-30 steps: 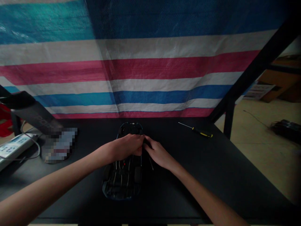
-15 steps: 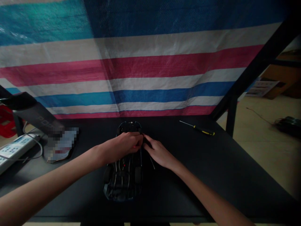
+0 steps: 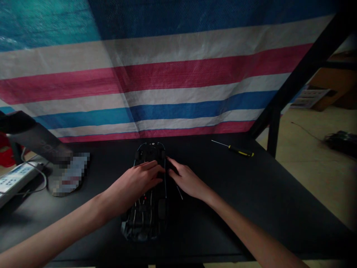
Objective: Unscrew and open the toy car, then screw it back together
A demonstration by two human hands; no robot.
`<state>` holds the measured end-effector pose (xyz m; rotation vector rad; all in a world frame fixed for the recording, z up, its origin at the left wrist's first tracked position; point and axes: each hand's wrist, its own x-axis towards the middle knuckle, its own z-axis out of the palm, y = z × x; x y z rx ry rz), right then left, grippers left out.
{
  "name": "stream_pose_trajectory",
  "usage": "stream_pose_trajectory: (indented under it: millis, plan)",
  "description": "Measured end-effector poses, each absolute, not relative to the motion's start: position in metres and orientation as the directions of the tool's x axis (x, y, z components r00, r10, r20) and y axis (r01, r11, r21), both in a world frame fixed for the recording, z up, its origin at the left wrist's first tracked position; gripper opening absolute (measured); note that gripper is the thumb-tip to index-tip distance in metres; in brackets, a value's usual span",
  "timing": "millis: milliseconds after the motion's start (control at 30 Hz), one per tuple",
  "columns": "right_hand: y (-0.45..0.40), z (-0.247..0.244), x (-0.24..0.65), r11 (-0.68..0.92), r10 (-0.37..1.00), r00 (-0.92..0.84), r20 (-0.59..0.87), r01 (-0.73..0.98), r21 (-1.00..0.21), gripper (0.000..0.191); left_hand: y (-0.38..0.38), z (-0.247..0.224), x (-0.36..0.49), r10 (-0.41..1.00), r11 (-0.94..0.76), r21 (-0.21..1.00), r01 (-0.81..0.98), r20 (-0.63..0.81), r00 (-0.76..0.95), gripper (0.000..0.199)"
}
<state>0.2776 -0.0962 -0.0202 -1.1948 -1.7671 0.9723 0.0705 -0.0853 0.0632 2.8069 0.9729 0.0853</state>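
A dark model car (image 3: 143, 219) lies upside down on the black table (image 3: 223, 223), its underside and wheels facing up. Over the middle of the underside is my left hand (image 3: 139, 182), fingers bent toward the car's right side; what its fingertips hold, if anything, is hidden. My right hand (image 3: 186, 180) rests beside the car's right edge, thumb and forefinger apart and touching or very near the car. A thin metal rod (image 3: 180, 192) shows below my right hand; its other end is hidden.
A screwdriver (image 3: 241, 151) with a black and yellow handle lies at the back right. At the left are a power strip (image 3: 19, 176), a cable, a grey stand (image 3: 46, 143) and a blurred flat item (image 3: 73, 175). A striped sheet (image 3: 167, 82) hangs behind.
My left hand has slid a little left and down over the car, its fingers less tightly bunched. My right hand has hardly moved. The whole view has shifted slightly.
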Motion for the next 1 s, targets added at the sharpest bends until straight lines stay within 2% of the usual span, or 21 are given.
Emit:
stream_pose_trajectory:
  millis: [267,400,533,733,867,1000]
  plan:
    - [-0.096,-0.021,0.278,0.263,0.948,-0.269,0.17,0.363,-0.894,0.054,-0.09,0.064,0.071,0.654,-0.726,0.295,0.621,0.018,0.756,0.02]
    - [-0.096,-0.021,0.278,0.269,0.946,-0.272,0.173,0.367,-0.891,0.054,-0.082,0.066,0.076,0.667,-0.704,0.317,0.636,-0.013,0.745,0.017]
    - [-0.096,-0.022,0.279,0.276,0.943,-0.282,0.175,0.37,-0.887,0.053,-0.073,0.066,0.08,0.669,-0.689,0.291,0.664,-0.097,0.737,0.016]
    - [-0.095,-0.024,0.279,0.29,0.937,-0.293,0.188,0.358,-0.887,0.053,-0.068,0.064,0.084,0.64,-0.728,0.237,0.643,-0.101,0.762,0.008]
    - [-0.093,-0.028,0.279,0.3,0.935,-0.294,0.198,0.358,-0.884,0.052,-0.065,0.074,0.089,0.58,-0.776,0.187,0.602,-0.162,0.798,0.015]
    - [-0.091,-0.031,0.279,0.302,0.934,-0.298,0.198,0.359,-0.883,0.051,-0.062,0.078,0.092,0.455,-0.872,0.098,0.48,-0.199,0.868,0.015]
